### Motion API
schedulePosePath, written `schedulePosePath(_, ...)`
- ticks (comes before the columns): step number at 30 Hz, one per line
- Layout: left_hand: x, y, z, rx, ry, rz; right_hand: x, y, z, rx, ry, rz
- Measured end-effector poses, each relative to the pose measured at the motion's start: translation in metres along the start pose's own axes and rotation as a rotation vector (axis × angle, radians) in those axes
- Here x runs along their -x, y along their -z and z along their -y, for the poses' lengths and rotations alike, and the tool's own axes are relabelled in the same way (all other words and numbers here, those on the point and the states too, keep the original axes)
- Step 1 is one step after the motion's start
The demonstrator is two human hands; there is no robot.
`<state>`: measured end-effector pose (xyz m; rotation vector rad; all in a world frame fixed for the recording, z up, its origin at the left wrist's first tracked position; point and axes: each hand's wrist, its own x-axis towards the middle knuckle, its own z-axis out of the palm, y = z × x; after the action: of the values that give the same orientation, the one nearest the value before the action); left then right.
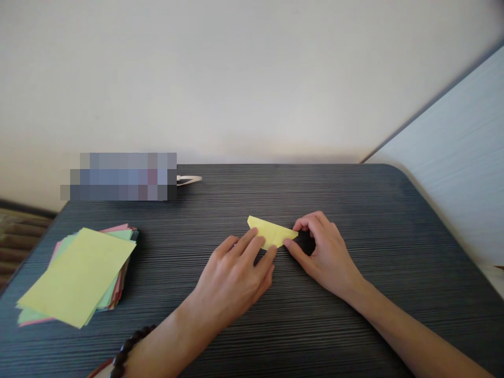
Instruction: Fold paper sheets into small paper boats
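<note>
A small folded yellow paper [271, 230] lies flat on the dark striped table [354, 199], near its middle. My left hand [236, 275] rests on the table with its fingers stretched out, and the fingertips press down on the paper's near left part. My right hand [325, 254] is curled beside the paper's right tip, with thumb and forefinger pinched on that tip. A dark bead bracelet [128, 349] is on my left wrist.
A fanned stack of coloured square sheets [79, 273], yellow on top with green and pink below, lies at the table's left. A blurred-out object [122, 176] sits at the back left with a pale cord [189, 180] beside it. A white panel [452, 173] borders the right.
</note>
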<state>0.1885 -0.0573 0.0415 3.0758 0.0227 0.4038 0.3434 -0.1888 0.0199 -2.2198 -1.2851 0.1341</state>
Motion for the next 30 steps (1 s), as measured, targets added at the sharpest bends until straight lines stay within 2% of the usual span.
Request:
schedulePosePath(14, -0.001, 0.002, 0.001, 0.017, -0.001, -0.018, -0.001, 0.008, -0.007, -0.140, -0.064, 0.068)
schedulePosePath(19, 0.001, -0.002, 0.003, 0.074, -0.017, 0.011, -0.001, 0.004, -0.009, -0.172, -0.073, -0.003)
schedulePosePath(23, 0.003, -0.004, 0.008, 0.142, -0.094, 0.041, 0.000, 0.006, -0.005, -0.163, 0.024, -0.024)
schedulePosePath(27, 0.002, -0.002, 0.012, 0.208, -0.120, 0.095, 0.000, 0.009, -0.004, -0.066, 0.179, 0.065)
schedulePosePath(30, 0.003, -0.001, 0.012, 0.228, -0.093, 0.111, 0.000, 0.009, -0.007, 0.042, 0.225, 0.110)
